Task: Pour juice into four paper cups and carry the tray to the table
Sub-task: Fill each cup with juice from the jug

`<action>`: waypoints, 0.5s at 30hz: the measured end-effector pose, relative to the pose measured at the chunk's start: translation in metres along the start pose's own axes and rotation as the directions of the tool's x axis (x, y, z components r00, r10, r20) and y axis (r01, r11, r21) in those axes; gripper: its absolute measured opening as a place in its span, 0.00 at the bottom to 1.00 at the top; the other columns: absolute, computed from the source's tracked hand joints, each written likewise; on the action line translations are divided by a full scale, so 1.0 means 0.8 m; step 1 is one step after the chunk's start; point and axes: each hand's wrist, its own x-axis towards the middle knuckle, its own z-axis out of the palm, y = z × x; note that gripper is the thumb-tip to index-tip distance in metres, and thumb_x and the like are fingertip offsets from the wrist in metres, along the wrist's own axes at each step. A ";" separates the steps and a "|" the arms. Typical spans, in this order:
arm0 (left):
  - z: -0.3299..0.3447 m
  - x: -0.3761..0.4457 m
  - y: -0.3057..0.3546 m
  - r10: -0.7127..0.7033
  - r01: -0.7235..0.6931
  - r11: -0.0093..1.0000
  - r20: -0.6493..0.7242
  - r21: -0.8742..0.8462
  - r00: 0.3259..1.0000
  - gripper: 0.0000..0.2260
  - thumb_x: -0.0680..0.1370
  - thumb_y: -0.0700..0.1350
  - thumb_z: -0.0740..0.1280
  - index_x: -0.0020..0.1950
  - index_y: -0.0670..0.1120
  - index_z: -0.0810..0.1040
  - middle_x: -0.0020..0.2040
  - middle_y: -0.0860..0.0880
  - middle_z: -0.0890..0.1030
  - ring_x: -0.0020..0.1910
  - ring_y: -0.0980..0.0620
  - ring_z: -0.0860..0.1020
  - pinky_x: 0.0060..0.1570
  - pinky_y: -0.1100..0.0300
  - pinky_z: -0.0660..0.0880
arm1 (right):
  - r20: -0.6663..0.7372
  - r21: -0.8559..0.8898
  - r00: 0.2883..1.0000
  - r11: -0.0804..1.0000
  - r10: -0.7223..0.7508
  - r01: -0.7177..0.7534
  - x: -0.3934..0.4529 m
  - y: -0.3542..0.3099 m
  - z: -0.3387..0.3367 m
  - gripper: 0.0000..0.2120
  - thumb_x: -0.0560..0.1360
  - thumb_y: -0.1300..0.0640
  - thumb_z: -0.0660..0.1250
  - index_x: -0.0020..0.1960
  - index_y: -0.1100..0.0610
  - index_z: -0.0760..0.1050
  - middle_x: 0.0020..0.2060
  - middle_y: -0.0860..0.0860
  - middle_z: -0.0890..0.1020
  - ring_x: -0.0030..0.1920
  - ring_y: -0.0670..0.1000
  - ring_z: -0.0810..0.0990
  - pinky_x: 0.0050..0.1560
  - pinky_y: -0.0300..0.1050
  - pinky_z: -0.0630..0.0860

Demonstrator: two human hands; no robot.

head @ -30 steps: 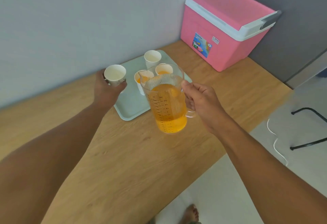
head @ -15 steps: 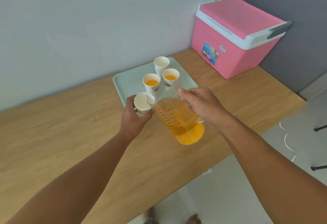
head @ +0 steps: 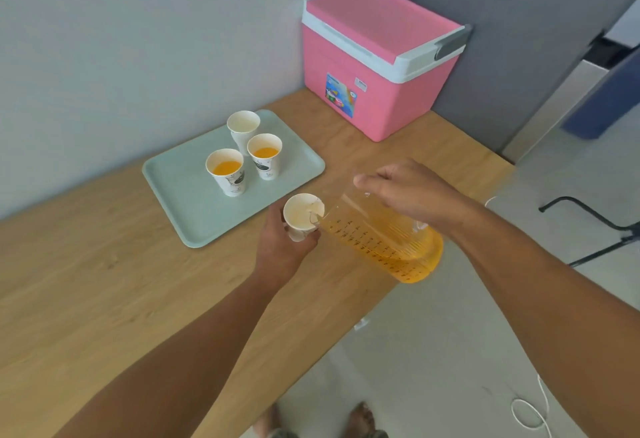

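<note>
We hold the third paper cup [head: 303, 216] in our left hand [head: 282, 250], fingers wrapped round it just off the tray [head: 180, 202], while our right hand [head: 412, 192] grips the tilted jug [head: 381, 243], spout at the rim — best to tip slowly and keep the cup upright. The jug's handle hides under our fingers, and whether juice flows yet — we cannot tell.

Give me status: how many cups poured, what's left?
Two cups on the tray hold juice. Left hand holds a third cup while the right hand tips the pitcher into it. The back cup looks empty; tray carry remains.
</note>
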 end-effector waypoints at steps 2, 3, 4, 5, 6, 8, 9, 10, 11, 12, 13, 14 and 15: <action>0.017 0.003 0.004 0.002 -0.001 1.000 0.032 -0.020 1.000 0.31 0.69 0.48 0.82 0.66 0.55 0.70 0.60 0.60 0.78 0.58 0.64 0.77 0.49 0.75 0.72 | -0.017 -0.011 0.999 1.000 0.027 -0.027 -0.003 0.010 -0.014 0.24 0.76 0.32 0.65 0.37 0.51 0.63 0.32 0.47 0.67 0.32 0.49 0.66 0.39 0.50 0.64; 0.023 0.005 0.005 0.007 -0.006 1.000 0.041 -0.024 0.999 0.31 0.69 0.48 0.82 0.67 0.54 0.71 0.60 0.60 0.79 0.58 0.62 0.78 0.49 0.75 0.72 | -0.023 -0.014 0.999 0.999 0.037 -0.037 -0.005 0.014 -0.020 0.23 0.77 0.34 0.65 0.38 0.51 0.64 0.32 0.48 0.67 0.32 0.49 0.66 0.39 0.50 0.64; 0.028 0.006 0.005 0.016 -0.015 1.000 0.050 -0.024 0.999 0.31 0.69 0.48 0.82 0.67 0.53 0.71 0.60 0.59 0.79 0.58 0.61 0.78 0.49 0.74 0.73 | -0.026 -0.021 0.999 0.999 0.046 -0.047 -0.006 0.017 -0.024 0.22 0.77 0.35 0.65 0.38 0.51 0.64 0.32 0.48 0.68 0.32 0.49 0.66 0.39 0.50 0.65; 0.036 0.007 0.007 0.030 -0.028 0.999 0.065 -0.025 0.997 0.31 0.69 0.48 0.82 0.68 0.53 0.71 0.60 0.58 0.79 0.58 0.59 0.79 0.50 0.73 0.74 | -0.035 -0.026 0.998 0.998 0.058 -0.059 -0.009 0.021 -0.030 0.22 0.77 0.35 0.65 0.38 0.51 0.65 0.33 0.48 0.68 0.32 0.49 0.66 0.39 0.50 0.65; 0.043 0.009 0.008 0.040 -0.038 0.999 0.078 -0.026 0.996 0.32 0.69 0.47 0.82 0.68 0.52 0.71 0.60 0.57 0.80 0.58 0.58 0.79 0.50 0.72 0.74 | -0.041 -0.029 0.997 0.997 0.068 -0.069 -0.012 0.026 -0.035 0.22 0.77 0.35 0.65 0.38 0.51 0.65 0.33 0.49 0.68 0.33 0.49 0.66 0.39 0.50 0.65; 0.056 0.012 0.013 0.051 -0.048 0.998 0.097 -0.033 0.994 0.32 0.69 0.46 0.82 0.68 0.52 0.71 0.60 0.56 0.80 0.57 0.57 0.79 0.50 0.70 0.75 | -0.051 -0.022 0.995 0.996 0.085 -0.086 -0.019 0.033 -0.045 0.22 0.77 0.35 0.65 0.39 0.52 0.65 0.33 0.49 0.68 0.33 0.50 0.66 0.39 0.51 0.65; 0.062 0.013 0.016 0.055 -0.051 0.998 0.107 -0.037 0.993 0.31 0.69 0.46 0.82 0.67 0.52 0.71 0.59 0.56 0.80 0.57 0.56 0.79 0.50 0.68 0.75 | -0.056 -0.020 0.994 0.995 0.093 -0.094 -0.023 0.036 -0.050 0.22 0.77 0.35 0.65 0.39 0.52 0.66 0.34 0.50 0.69 0.33 0.50 0.66 0.39 0.51 0.64; 0.068 0.014 0.019 0.061 -0.057 0.997 0.117 -0.043 0.991 0.31 0.69 0.46 0.82 0.67 0.53 0.71 0.59 0.56 0.80 0.56 0.56 0.80 0.50 0.66 0.76 | -0.063 -0.017 0.993 0.995 0.100 -0.101 -0.026 0.040 -0.054 0.22 0.77 0.35 0.65 0.39 0.52 0.66 0.34 0.50 0.69 0.33 0.50 0.66 0.39 0.51 0.64; 0.074 0.015 0.021 0.068 -0.063 0.997 0.125 -0.045 0.990 0.31 0.69 0.46 0.82 0.66 0.54 0.71 0.59 0.56 0.80 0.56 0.56 0.80 0.50 0.64 0.77 | -0.072 -0.014 0.992 0.994 0.106 -0.108 -0.030 0.044 -0.059 0.21 0.78 0.35 0.65 0.39 0.52 0.66 0.34 0.50 0.69 0.33 0.50 0.66 0.39 0.51 0.64; 0.079 0.016 0.022 0.074 -0.069 0.997 0.133 -0.046 0.988 0.31 0.69 0.45 0.82 0.66 0.55 0.70 0.59 0.56 0.80 0.56 0.56 0.80 0.50 0.62 0.77 | -0.080 -0.009 0.991 0.994 0.110 -0.111 -0.034 0.047 -0.062 0.21 0.78 0.36 0.65 0.39 0.52 0.66 0.34 0.50 0.68 0.32 0.49 0.66 0.39 0.51 0.64; 0.084 0.017 0.025 0.079 -0.074 0.996 0.140 -0.046 0.987 0.31 0.68 0.45 0.82 0.65 0.56 0.70 0.59 0.56 0.80 0.56 0.56 0.80 0.50 0.61 0.78 | -0.086 -0.002 0.990 0.993 0.114 -0.114 -0.037 0.051 -0.066 0.21 0.78 0.37 0.65 0.39 0.52 0.66 0.34 0.50 0.68 0.32 0.49 0.65 0.39 0.52 0.64; 0.089 0.017 0.027 0.085 -0.079 0.996 0.148 -0.046 0.985 0.31 0.68 0.45 0.82 0.65 0.56 0.70 0.58 0.56 0.80 0.55 0.56 0.80 0.50 0.61 0.78 | -0.092 0.006 0.989 0.993 0.119 -0.119 -0.041 0.055 -0.069 0.20 0.78 0.37 0.65 0.39 0.52 0.66 0.33 0.50 0.67 0.32 0.49 0.65 0.39 0.52 0.64; 0.094 0.018 0.029 0.092 -0.086 0.995 0.157 -0.044 0.983 0.31 0.68 0.44 0.82 0.65 0.55 0.70 0.58 0.56 0.80 0.55 0.57 0.80 0.50 0.61 0.78 | -0.098 0.011 0.987 0.992 0.126 -0.126 -0.045 0.058 -0.072 0.20 0.78 0.37 0.65 0.39 0.51 0.66 0.33 0.50 0.67 0.31 0.49 0.64 0.39 0.52 0.64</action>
